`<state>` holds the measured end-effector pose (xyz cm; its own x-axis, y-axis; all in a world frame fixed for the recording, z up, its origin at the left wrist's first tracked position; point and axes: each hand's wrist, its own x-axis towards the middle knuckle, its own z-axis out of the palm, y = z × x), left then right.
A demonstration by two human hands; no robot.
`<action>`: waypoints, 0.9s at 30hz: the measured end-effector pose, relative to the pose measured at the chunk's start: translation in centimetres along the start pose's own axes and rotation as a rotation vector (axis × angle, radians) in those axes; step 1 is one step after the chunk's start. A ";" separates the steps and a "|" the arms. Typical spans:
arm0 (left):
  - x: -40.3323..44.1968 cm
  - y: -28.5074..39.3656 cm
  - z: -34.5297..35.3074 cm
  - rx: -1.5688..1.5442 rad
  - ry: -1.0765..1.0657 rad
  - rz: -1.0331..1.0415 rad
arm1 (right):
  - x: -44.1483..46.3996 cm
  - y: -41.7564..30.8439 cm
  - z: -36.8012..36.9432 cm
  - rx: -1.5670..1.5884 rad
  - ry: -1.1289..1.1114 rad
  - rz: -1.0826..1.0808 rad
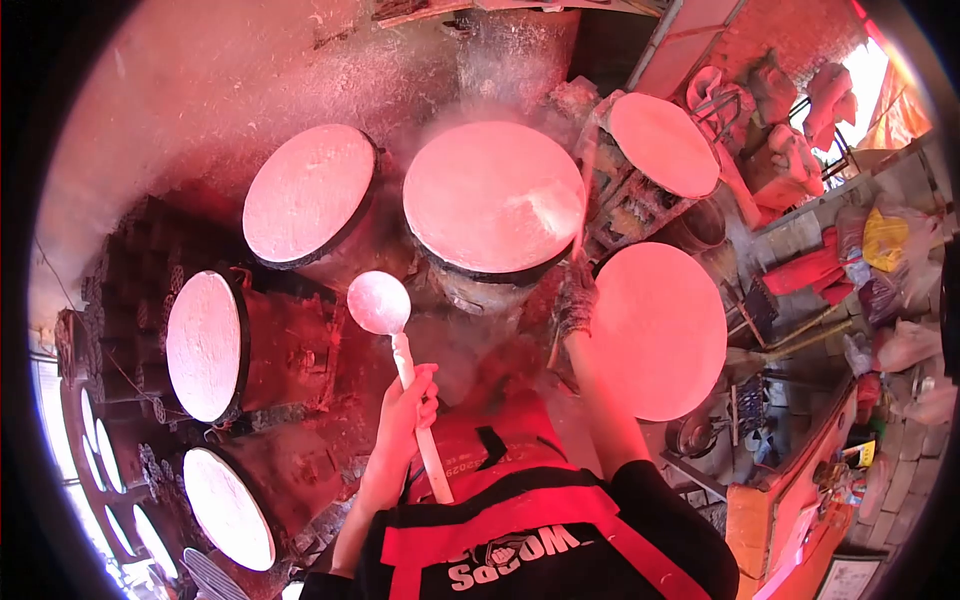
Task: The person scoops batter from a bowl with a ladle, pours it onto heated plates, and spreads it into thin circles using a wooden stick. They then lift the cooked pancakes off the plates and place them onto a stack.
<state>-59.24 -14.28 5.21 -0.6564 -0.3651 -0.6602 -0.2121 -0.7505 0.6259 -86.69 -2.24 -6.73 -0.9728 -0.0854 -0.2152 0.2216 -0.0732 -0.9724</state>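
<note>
My left hand [408,408] is closed around the pale handle of a ladle [379,302], its round bowl raised in front of my chest and coated white. My right hand [575,295], in a dark, worn glove, is closed on a thin stick [586,185] that points up along the right edge of the middle round griddle [480,190]. A pale layer covers that griddle, with a brighter patch near its right side. Just right of my glove lies another pale-topped griddle [662,330]. The stick's far end is hard to make out in the steam.
More round griddles stand on drum-like stoves around me: upper left [310,195], left [205,345], lower left [228,508] and upper right [664,145]. Dark cylinders [125,330] are stacked at left. Bags [885,240] lie on the brick floor at right, near an orange table [765,525].
</note>
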 end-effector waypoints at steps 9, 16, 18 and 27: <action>2.5 1.5 0.3 0.021 -0.149 -0.073 | 3.1 6.9 -1.1 0.053 -0.046 -0.054; 8.3 2.7 1.4 0.174 -0.152 -0.048 | -3.9 2.5 -4.4 -0.060 -0.208 0.305; 11.6 3.6 2.3 0.261 -0.157 0.019 | -6.1 1.6 -5.1 -0.128 -0.330 0.265; 19.4 1.3 9.1 0.354 -0.008 -0.028 | -9.3 1.9 -3.3 0.066 -0.145 0.564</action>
<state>-78.80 -17.32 -2.98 -0.6520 -0.3423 -0.6766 -0.4669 -0.5219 0.7139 -77.48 1.68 -6.87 -0.6855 -0.2640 -0.6785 0.7104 -0.0383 -0.7028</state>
